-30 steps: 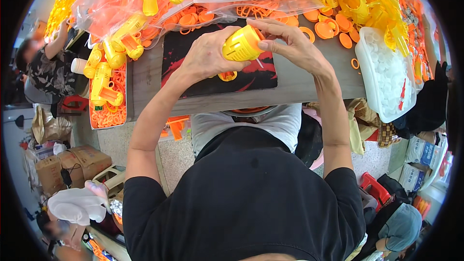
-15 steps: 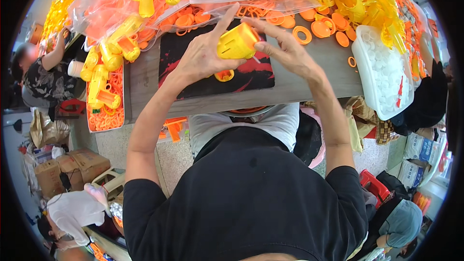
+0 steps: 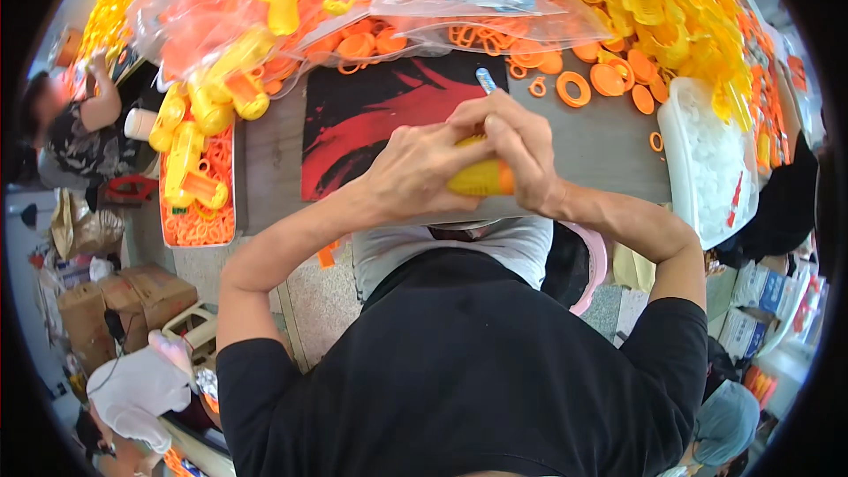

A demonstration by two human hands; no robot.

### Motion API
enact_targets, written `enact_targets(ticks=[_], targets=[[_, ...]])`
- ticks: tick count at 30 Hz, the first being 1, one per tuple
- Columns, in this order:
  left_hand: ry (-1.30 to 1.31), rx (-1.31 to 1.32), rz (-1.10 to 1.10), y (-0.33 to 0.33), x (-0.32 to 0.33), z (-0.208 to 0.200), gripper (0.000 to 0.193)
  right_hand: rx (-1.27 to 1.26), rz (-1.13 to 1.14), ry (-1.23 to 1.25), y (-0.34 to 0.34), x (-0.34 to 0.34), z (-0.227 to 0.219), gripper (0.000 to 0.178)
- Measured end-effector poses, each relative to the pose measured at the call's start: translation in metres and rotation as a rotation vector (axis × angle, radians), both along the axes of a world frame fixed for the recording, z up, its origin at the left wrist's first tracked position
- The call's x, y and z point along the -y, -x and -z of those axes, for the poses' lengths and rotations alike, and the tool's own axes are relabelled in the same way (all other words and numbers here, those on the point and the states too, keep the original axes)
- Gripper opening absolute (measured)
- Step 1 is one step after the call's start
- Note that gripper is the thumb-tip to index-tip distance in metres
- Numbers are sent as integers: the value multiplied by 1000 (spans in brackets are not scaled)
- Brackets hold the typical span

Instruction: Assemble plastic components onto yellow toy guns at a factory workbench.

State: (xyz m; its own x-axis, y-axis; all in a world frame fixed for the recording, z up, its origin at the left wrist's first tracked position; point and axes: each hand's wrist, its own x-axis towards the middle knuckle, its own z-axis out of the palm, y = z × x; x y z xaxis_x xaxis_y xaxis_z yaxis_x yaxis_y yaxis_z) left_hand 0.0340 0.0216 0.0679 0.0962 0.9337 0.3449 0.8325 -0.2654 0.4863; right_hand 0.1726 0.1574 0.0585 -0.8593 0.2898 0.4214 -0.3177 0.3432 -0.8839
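Both my hands are closed round a yellow plastic housing (image 3: 475, 178) with an orange end, held low over the near edge of the mat. My left hand (image 3: 411, 166) wraps it from the left, and its fingers cover much of the body. From the right, my right hand (image 3: 523, 146) grips the orange end, its thumb and fingers bent over it. Most of the housing's shape is hidden by the fingers. A small blue-and-white piece (image 3: 485, 80) shows just beyond my right hand's knuckles. Under my forearm and hands spreads a black mat (image 3: 353, 115) with red streaks.
Left of the mat, yellow toy-gun-shaped bodies (image 3: 184, 163) lie on a tray of small orange rings (image 3: 199, 228). Clear bags (image 3: 203, 22), orange discs (image 3: 607, 79) and yellow shells (image 3: 654, 0) fill the far side. A white bin (image 3: 678, 150) of translucent pieces stands right. Other people work nearby.
My hands have brought the housing nearer to my body and to the right. Fingers that were spread round it are now wrapped tightly over it. The blue-and-white piece has come into sight.
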Motion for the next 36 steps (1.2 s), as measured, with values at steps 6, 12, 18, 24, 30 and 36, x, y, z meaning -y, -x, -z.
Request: enact_targets(ticks=[6, 12, 18, 24, 30, 36], targets=[[8, 82, -32, 14, 7, 2, 85, 170, -22, 223, 22, 3, -9, 44], [37, 1259, -257, 15, 72, 11, 83, 452, 239, -111, 6, -18, 31, 25], [-152, 1902, -174, 2, 112, 55, 73, 599, 822, -329, -8, -103, 55, 27], [-164, 2031, -61, -14, 96, 60, 67, 629, 910, -502, 5, -195, 91, 30], [-125, 2033, -225, -23, 91, 56, 63, 550, 313, 102, 75, -241, 24, 41], [-182, 2129, -165, -28, 98, 63, 70, 352, 72, 404, 98, -261, 16, 56]])
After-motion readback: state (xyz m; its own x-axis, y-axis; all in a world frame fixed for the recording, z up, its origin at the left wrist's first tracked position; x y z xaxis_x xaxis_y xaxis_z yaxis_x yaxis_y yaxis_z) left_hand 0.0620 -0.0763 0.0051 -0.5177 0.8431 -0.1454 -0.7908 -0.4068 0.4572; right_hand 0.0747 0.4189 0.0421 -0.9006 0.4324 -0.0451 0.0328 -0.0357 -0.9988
